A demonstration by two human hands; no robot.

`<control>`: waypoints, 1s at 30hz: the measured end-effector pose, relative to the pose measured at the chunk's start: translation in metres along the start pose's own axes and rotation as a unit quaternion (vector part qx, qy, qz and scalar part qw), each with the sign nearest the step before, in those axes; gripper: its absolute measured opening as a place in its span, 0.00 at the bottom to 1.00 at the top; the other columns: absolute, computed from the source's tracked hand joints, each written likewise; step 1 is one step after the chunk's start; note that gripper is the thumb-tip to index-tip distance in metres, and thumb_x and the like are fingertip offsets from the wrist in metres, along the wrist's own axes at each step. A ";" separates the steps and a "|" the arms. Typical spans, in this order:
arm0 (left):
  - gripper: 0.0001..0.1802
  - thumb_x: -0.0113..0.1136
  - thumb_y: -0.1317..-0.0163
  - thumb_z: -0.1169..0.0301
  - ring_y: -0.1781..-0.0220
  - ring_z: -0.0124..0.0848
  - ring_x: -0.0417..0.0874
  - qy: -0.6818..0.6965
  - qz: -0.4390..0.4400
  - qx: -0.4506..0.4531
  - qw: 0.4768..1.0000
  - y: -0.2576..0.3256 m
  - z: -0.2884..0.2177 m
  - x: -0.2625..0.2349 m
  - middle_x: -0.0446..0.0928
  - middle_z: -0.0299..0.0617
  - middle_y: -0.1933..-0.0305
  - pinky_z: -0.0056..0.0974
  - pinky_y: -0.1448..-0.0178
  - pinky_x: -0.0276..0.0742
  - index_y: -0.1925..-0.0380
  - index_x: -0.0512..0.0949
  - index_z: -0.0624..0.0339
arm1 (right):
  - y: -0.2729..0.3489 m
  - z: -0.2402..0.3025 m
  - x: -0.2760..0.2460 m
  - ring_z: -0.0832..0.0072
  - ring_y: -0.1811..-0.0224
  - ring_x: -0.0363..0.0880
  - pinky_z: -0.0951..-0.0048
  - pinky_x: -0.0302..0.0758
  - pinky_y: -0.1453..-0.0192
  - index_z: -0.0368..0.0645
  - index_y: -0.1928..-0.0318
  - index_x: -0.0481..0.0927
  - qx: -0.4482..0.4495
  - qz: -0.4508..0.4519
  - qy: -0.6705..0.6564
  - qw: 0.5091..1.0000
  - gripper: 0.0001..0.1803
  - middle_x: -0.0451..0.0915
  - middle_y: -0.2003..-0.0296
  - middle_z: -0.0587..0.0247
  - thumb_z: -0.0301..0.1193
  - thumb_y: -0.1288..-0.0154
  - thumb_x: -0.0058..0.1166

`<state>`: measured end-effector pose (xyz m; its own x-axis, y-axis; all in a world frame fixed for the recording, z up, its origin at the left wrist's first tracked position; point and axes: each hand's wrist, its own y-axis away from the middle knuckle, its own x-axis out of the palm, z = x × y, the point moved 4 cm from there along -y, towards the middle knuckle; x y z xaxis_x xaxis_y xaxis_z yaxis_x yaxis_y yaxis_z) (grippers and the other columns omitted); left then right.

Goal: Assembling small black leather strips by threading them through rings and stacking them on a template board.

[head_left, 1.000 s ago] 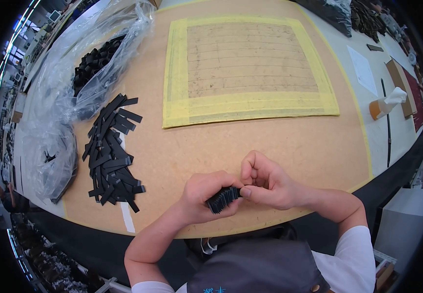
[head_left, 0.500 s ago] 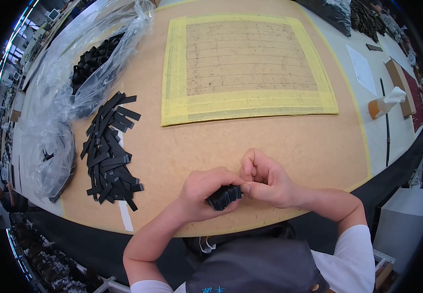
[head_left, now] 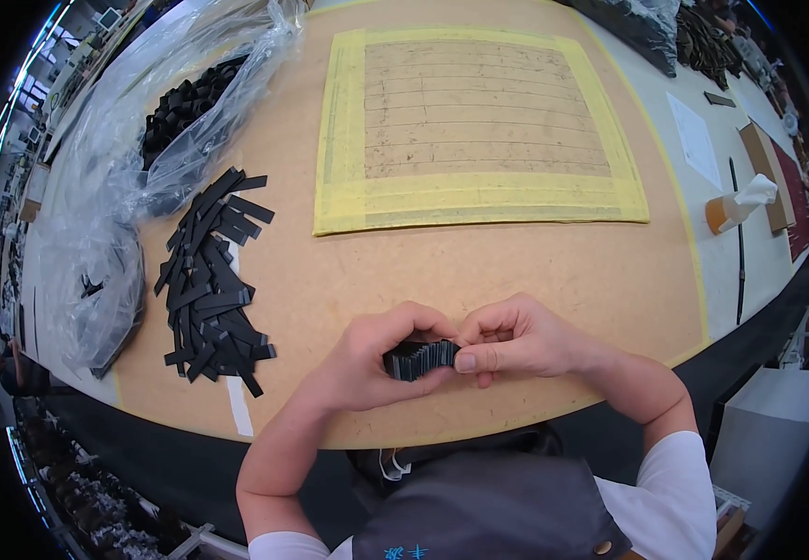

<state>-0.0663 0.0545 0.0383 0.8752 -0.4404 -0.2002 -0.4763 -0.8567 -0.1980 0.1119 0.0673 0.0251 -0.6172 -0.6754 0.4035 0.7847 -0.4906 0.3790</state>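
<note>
Near the table's front edge, my left hand [head_left: 362, 359] is wrapped around a stack of short black strips [head_left: 415, 361], thumb on top and fingers below. The strips stand side by side, their ends showing as a ribbed row. My right hand [head_left: 530, 341] closes on the right end of this stack, thumb laid at the edge and fingers curled behind. Whether it grips a single strip or several is hidden. To the left lies a loose pile of similar black strips [head_left: 213, 303], spread in an overlapping heap over a white line on the table.
A clear plastic bag [head_left: 101, 252] at the left holds curled black pieces [head_left: 180, 112]. A board with yellow taped edges [head_left: 479, 201] lies beyond my hands. At the right are a tissue-topped orange container [head_left: 720, 213], a paper sheet [head_left: 694, 140] and a thin black rod [head_left: 740, 261].
My right hand has turned, its thumb now flat against the stack's end. The stack has moved slightly up and left and is turned more level. The view has shifted slightly.
</note>
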 end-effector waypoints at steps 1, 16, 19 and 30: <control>0.19 0.69 0.47 0.79 0.63 0.25 0.82 0.053 0.007 -0.018 0.998 0.001 0.002 -0.001 0.81 0.39 0.62 0.30 0.59 0.78 0.55 0.76 0.63 | -0.001 0.001 0.002 0.90 0.66 0.73 0.84 0.70 0.65 0.39 0.65 0.79 -0.010 0.005 -0.011 1.000 0.07 0.78 0.67 0.72 0.30 0.33 0.59; 0.10 0.63 0.37 0.75 0.63 0.19 0.78 0.133 -0.017 -0.100 0.986 -0.002 0.012 0.007 0.80 0.34 0.66 0.26 0.57 0.74 0.57 0.79 0.64 | 0.003 -0.007 0.006 0.90 0.67 0.68 0.84 0.65 0.64 0.42 0.63 0.75 -0.041 -0.046 -0.014 0.998 0.09 0.75 0.68 0.76 0.34 0.30 0.55; 0.12 0.63 0.37 0.75 0.62 0.19 0.79 0.209 -0.035 -0.156 0.965 0.002 0.015 0.008 0.80 0.35 0.64 0.26 0.58 0.74 0.55 0.77 0.65 | 0.005 -0.004 0.001 0.89 0.65 0.72 0.84 0.69 0.61 0.40 0.60 0.78 -0.067 -0.052 -0.013 0.996 0.10 0.78 0.66 0.74 0.35 0.29 0.54; 0.23 0.75 0.49 0.73 0.59 0.25 0.84 -0.022 -0.130 0.001 0.991 -0.003 0.015 0.020 0.81 0.41 0.61 0.29 0.55 0.80 0.55 0.76 0.64 | -0.002 -0.010 0.003 0.89 0.62 0.72 0.83 0.70 0.57 0.36 0.60 0.77 -0.195 -0.137 -0.015 0.971 0.10 0.78 0.66 0.71 0.32 0.26 0.50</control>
<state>-0.0481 0.0524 0.0207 0.9639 -0.1923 -0.1841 -0.2351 -0.9393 -0.2498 0.1088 0.0608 0.0177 -0.8024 -0.4774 0.3582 0.5501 -0.8244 0.1335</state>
